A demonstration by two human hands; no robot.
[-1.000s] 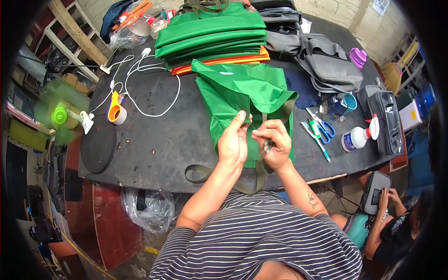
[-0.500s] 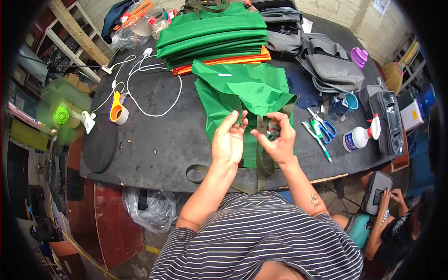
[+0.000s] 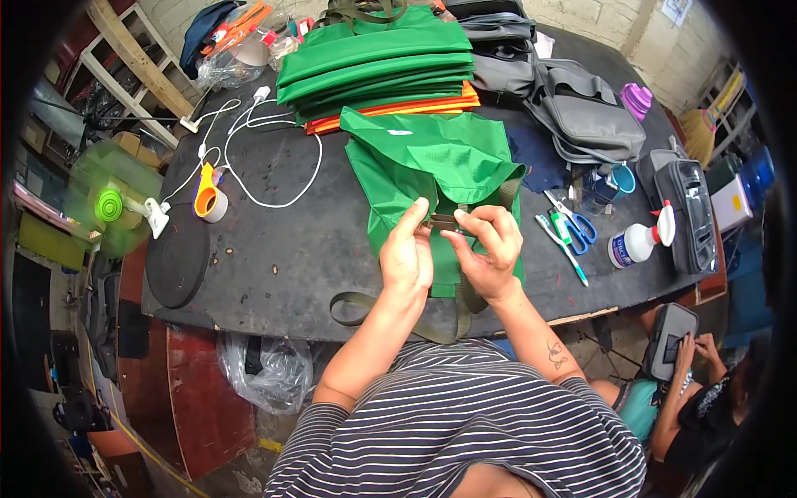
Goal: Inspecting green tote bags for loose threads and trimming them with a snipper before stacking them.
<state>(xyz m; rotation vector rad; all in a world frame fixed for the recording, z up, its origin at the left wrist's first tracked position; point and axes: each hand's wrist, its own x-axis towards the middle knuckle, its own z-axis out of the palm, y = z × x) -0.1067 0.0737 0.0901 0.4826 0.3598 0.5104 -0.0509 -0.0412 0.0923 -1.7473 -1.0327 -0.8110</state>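
A green fabric bag [image 3: 465,153] lies on the dark table in front of me. Over its near part, my left hand [image 3: 406,259] and my right hand [image 3: 491,256] are close together. A short stretch of olive webbing strap [image 3: 442,222] runs between their fingertips; each hand pinches it between thumb and fingers. Whether a fitting sits on the strap there I cannot make out. More of the strap droops below my hands and curls in a loop at the table's near edge, left of the bag.
Folded green bags [image 3: 378,62] are stacked over orange ones behind. Grey bags [image 3: 585,124] lie at the back right. Nearer on the right are scissors [image 3: 581,232], a toothbrush [image 3: 563,249] and a spray bottle [image 3: 638,246]. A tape roll [image 3: 214,205] and white cable [image 3: 320,166] lie left; a person sits lower right.
My right hand has shifted slightly left and its fingers have closed in. The strap piece now spans both hands' fingertips. The bag stays in place.
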